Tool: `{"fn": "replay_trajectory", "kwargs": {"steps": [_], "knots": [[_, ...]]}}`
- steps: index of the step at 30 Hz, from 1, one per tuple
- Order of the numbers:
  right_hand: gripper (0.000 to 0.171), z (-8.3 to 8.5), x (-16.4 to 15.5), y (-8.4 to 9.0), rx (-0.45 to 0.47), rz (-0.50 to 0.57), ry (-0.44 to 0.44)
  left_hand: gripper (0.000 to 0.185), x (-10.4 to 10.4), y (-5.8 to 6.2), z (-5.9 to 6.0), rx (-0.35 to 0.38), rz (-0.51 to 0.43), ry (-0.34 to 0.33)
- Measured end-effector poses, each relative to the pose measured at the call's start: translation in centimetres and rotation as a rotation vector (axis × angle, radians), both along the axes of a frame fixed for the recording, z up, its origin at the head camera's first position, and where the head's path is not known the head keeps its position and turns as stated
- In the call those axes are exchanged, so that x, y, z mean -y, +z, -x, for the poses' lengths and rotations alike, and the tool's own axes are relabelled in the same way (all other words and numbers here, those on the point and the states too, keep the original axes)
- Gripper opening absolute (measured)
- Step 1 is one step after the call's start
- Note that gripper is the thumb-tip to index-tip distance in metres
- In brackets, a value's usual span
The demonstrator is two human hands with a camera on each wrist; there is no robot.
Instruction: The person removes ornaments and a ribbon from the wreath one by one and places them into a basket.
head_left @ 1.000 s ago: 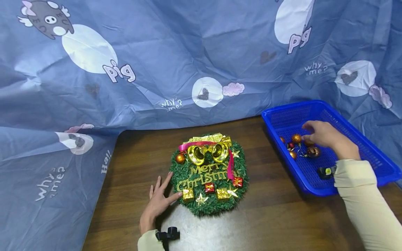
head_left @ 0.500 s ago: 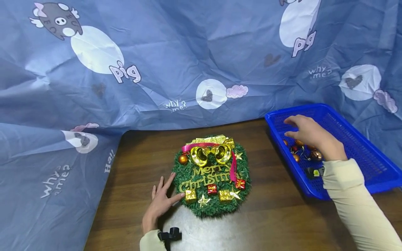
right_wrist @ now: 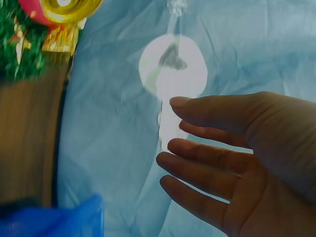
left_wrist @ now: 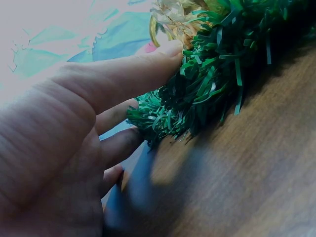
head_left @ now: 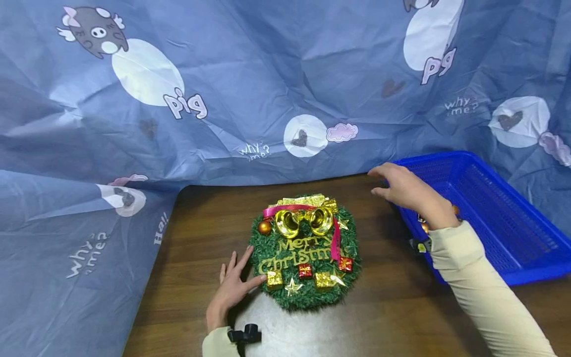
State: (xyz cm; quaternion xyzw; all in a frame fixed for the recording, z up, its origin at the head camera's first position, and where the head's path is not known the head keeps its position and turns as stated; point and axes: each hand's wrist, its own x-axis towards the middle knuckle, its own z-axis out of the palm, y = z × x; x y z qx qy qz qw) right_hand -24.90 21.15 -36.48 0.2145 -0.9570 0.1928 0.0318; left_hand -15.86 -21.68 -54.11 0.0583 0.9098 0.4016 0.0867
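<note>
A green tinsel wreath (head_left: 308, 297) lies on the table with gold "Merry Christmas" lettering, two gold bells (head_left: 321, 221), small gift boxes (head_left: 305, 270), stars and a pink ribbon. An orange ball (head_left: 264, 227) sits on its upper left. My left hand (head_left: 234, 287) rests at the wreath's lower left edge, fingers spread and thumb by a gold box; in the left wrist view the thumb (left_wrist: 143, 71) touches the tinsel. My right hand (head_left: 406, 188) hovers at the left rim of the blue basket (head_left: 504, 218). The right wrist view shows its fingers (right_wrist: 197, 173) apart with nothing between them.
Inside the basket, small ball ornaments (head_left: 425, 227) are partly hidden behind my right wrist. A blue printed cloth (head_left: 250, 74) hangs behind the brown wooden table (head_left: 200, 218) and along its left side.
My right hand has come up out of the basket and moved left to its rim, holding nothing. My left hand stays at the wreath. The head view has shifted slightly.
</note>
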Motion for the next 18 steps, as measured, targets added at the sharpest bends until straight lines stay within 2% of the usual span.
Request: {"fn": "replay_trajectory", "kwargs": {"steps": [7,18], "knots": [[0.041,0.7,3.7,-0.7,-0.017,0.020,0.074,0.088,0.0,0.1,-0.1,0.019,-0.003,0.003],[0.044,0.8,9.6,-0.7,0.083,-0.010,0.128,0.087,0.0,0.2,-0.1,-0.011,-0.002,-0.003]]}}
